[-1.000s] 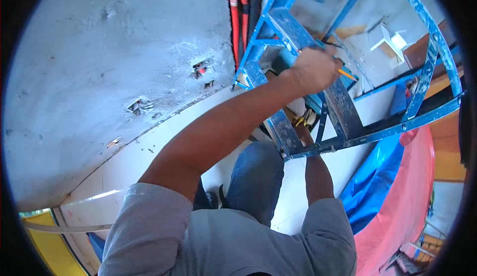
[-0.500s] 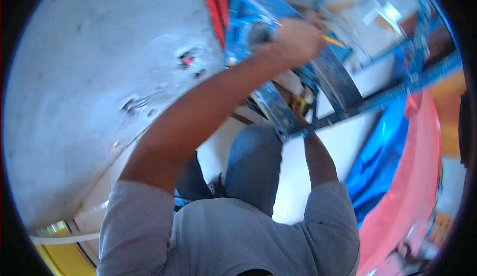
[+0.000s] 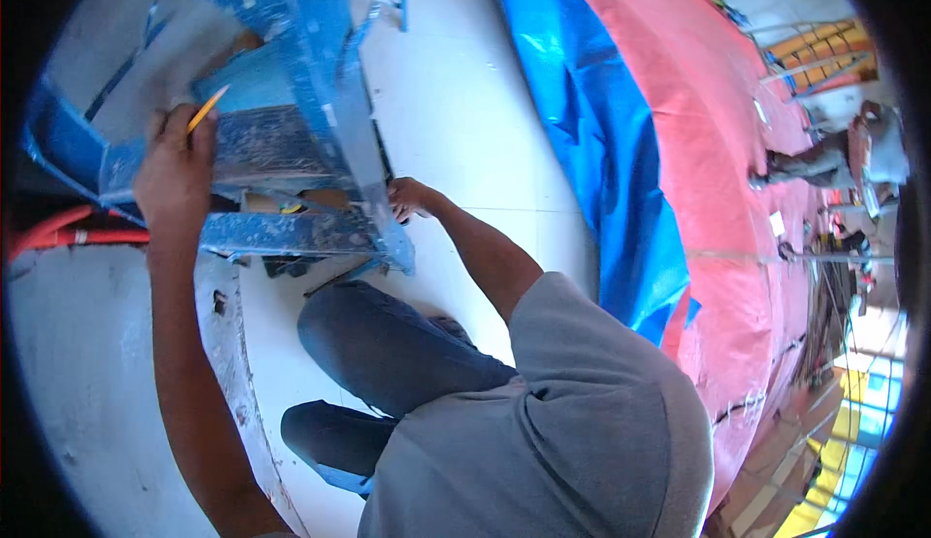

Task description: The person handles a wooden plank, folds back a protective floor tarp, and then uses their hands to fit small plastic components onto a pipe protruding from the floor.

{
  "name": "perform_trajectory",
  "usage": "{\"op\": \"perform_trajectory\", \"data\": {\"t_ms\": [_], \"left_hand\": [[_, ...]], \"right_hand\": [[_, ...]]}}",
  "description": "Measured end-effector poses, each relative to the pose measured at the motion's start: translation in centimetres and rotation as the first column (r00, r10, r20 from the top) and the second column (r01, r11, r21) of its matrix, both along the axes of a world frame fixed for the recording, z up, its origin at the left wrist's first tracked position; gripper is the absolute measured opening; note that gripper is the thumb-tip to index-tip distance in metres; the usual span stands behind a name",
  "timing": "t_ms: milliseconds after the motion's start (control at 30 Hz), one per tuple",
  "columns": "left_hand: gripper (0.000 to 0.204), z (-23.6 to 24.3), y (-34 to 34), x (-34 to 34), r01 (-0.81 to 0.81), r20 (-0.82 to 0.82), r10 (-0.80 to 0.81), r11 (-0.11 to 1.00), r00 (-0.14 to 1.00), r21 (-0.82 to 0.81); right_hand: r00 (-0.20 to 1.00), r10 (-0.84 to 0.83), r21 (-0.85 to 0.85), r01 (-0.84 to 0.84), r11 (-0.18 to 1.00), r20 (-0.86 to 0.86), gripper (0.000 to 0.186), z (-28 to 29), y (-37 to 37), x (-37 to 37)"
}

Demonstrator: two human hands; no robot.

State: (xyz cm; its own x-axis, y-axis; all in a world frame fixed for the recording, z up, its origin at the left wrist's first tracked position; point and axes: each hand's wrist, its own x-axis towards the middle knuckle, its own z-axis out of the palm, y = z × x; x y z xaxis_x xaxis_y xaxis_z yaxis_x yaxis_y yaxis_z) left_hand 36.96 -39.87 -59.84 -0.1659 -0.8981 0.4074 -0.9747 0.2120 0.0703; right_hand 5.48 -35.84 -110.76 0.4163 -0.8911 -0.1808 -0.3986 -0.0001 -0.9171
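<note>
A blue, paint-spattered step ladder (image 3: 262, 136) stands at the upper left, with a teal object (image 3: 242, 78) behind its steps. My left hand (image 3: 175, 165) is closed on a yellow pencil (image 3: 206, 111), over the ladder's side and step. My right hand (image 3: 409, 197) is at the ladder's right edge, fingers curled and partly hidden; what they hold, if anything, I cannot make out. Below a step, small items (image 3: 289, 206) show only in part. My bent knees are just below the ladder.
A white tiled floor (image 3: 465, 111) runs beside blue tarp (image 3: 621, 199) and pink tarp (image 3: 718, 150) on the right. Red pipes (image 3: 78, 235) and a grey damaged surface (image 3: 107, 363) are at the left. Another person (image 3: 834, 155) is at the far right, near metal bars and planks.
My view has swung right, so the ladder now sits left and the tarps and other person show. My left hand still has the pencil; my right hand shows beside the ladder instead of beneath it.
</note>
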Motion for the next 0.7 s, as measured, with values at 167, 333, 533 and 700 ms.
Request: {"op": "perform_trajectory", "data": {"t_ms": [167, 333, 533, 700], "left_hand": [[0.036, 0.3, -0.1, 4.0, -0.012, 0.006, 0.012, 1.0, 1.0, 0.027], [0.045, -2.1, -3.5, 9.0, 0.089, 0.014, -0.088, 0.995, 0.996, -0.044], [0.058, -1.7, -4.2, 7.4, -0.058, 0.131, 0.049, 0.996, 0.99, 0.064], [0.055, -5.3, -6.6, 7.9, 0.059, 0.032, -0.063, 0.992, 0.998, 0.11]], "right_hand": [[0.813, -0.437, 0.431, 0.261, 0.864, 0.385, 0.053, 16.1, 12.4, -9.6], [0.312, -0.792, 0.664, 0.432, 0.611, 0.525, 0.031, 24.9, 24.4, -20.7], [-0.296, -0.757, -0.586, 0.799, 0.139, -0.583, 0.047, 27.2, 31.4, -37.0], [-0.319, -0.644, -0.558, 0.805, 0.203, -0.695, 0.06, 26.3, 45.2, -49.2]]}}
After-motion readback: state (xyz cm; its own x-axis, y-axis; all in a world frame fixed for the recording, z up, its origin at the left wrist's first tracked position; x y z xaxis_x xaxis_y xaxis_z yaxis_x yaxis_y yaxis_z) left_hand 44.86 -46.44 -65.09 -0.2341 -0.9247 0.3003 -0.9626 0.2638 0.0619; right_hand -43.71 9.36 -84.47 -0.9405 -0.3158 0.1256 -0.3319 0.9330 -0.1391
